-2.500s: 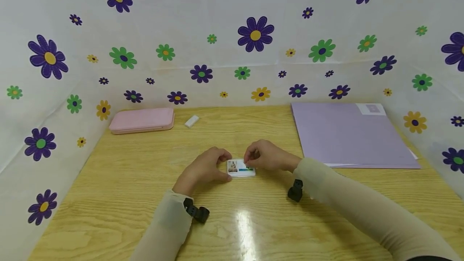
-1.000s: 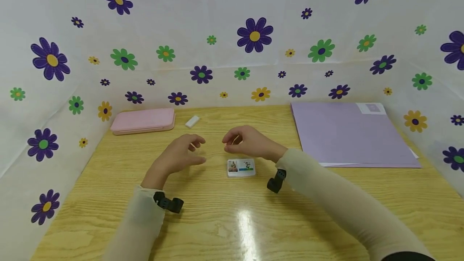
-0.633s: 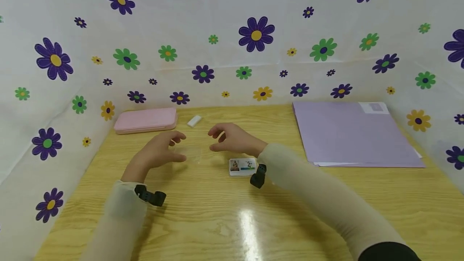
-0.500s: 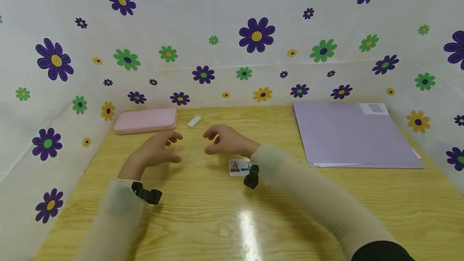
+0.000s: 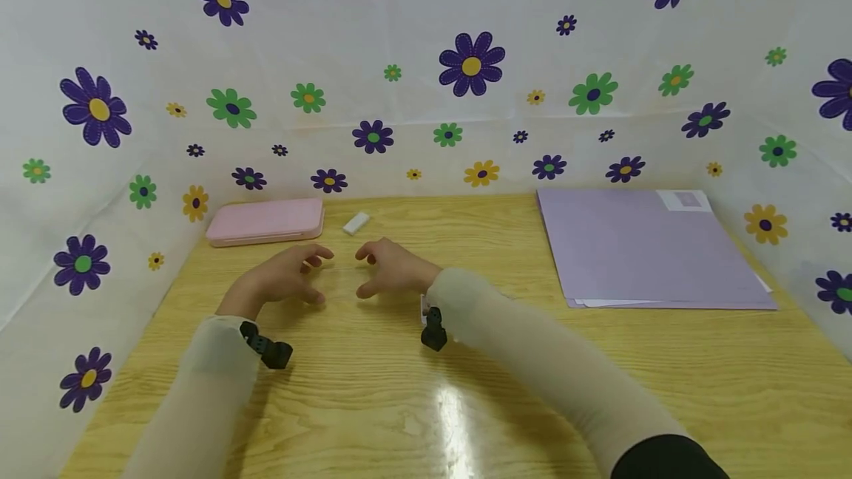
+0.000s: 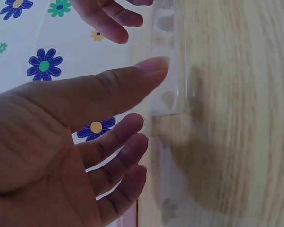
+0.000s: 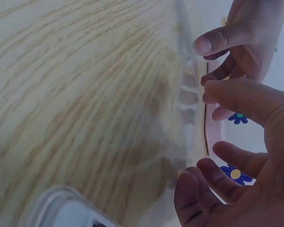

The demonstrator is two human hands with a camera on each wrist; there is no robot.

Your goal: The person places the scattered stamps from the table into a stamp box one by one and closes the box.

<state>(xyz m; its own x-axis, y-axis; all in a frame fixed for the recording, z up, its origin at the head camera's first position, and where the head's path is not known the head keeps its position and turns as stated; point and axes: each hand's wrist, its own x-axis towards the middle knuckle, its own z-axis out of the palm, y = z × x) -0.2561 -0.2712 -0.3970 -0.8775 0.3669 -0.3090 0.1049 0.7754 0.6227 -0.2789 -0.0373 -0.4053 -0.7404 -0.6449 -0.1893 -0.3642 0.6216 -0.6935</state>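
Observation:
My left hand (image 5: 282,276) and right hand (image 5: 396,270) hover over the table, facing each other with fingers loosely bent and nothing held. Between and below them lies a thin clear plastic piece, like a box lid, barely visible in the head view. The left wrist view shows this clear lid (image 6: 168,90) with a raised rim just past my thumb. It also appears as the clear lid (image 7: 187,113) beside my right fingers. A small white box with a picture card (image 5: 424,309) is mostly hidden behind my right wrist; its rounded corner shows in the right wrist view.
A pink pencil case (image 5: 266,222) lies at the back left, with a white eraser (image 5: 356,224) beside it. Purple folders (image 5: 652,250) with white sheets lie at the right. A flowered cloth (image 5: 426,94) walls the wooden table (image 5: 373,390) at back and sides.
Both hands left the small white box and moved left to the clear lid. The right hand has come closer to the left, and its sleeve now covers most of the box.

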